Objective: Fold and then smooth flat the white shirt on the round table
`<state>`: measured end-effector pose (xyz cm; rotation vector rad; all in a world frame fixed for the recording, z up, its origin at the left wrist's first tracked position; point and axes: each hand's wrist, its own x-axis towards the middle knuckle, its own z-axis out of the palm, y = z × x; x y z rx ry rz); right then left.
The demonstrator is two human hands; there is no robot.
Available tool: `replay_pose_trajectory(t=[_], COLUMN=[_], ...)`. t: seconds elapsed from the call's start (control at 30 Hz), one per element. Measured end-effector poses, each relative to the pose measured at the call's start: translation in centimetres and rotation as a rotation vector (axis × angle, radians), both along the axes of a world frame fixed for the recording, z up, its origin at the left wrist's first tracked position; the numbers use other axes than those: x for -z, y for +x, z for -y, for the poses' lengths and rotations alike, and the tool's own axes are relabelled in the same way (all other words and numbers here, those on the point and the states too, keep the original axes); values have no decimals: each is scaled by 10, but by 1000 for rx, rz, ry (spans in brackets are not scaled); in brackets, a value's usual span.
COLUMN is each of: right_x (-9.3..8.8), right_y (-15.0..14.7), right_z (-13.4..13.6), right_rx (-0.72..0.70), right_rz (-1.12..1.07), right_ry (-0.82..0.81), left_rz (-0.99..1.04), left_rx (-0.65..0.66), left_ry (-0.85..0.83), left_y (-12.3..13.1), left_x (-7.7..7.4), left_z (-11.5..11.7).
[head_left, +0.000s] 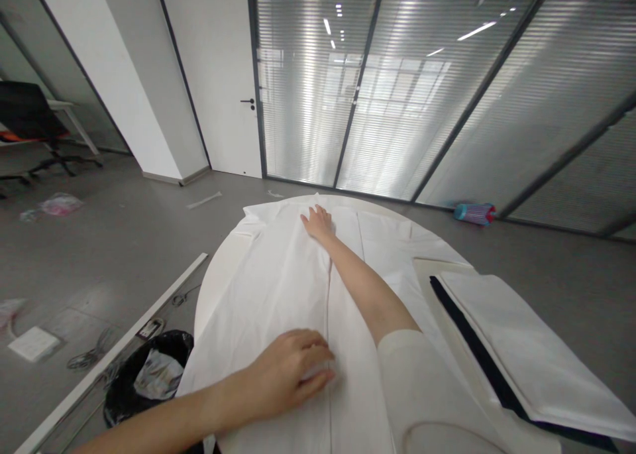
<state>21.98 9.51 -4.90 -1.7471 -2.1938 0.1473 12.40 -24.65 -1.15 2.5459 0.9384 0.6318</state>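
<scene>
Across the round white tabletop [211, 288], from near edge to far edge, a white cloth garment [278, 275] lies spread flat. The left hand [291, 371] rests palm down on its centre seam by the near edge, gripping nothing. The right hand [318, 223] lies flat at the far edge, well apart. A folded white cloth with dark trim [527, 348] sits at the right edge. The frame cuts off the garment's near end.

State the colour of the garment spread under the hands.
Plain white garment, no pattern; the head view shows it best.
</scene>
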Motion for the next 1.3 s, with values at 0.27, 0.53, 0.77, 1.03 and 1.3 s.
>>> replay_pose_trajectory(t=[0.27, 0.53, 0.77, 1.03, 1.3], right_x=[23, 24, 27, 14, -15], right_y=[0, -1, -2, 5, 63], right_z=[-2, -22, -27, -37, 14], right_rx=[-39, -49, 63, -14, -162], right_rz=[95, 105, 53, 5, -16], right_ry=[-194, -217, -132, -196, -145], left_rz=[-215, -198, -185, -132, -196], left_rx=[146, 144, 114, 193, 153], left_ry=[165, 656, 685, 631, 113], left_y=[16, 31, 38, 32, -37], left_x=[46, 91, 113, 90, 7], left_z=[-6, 34, 37, 33, 24])
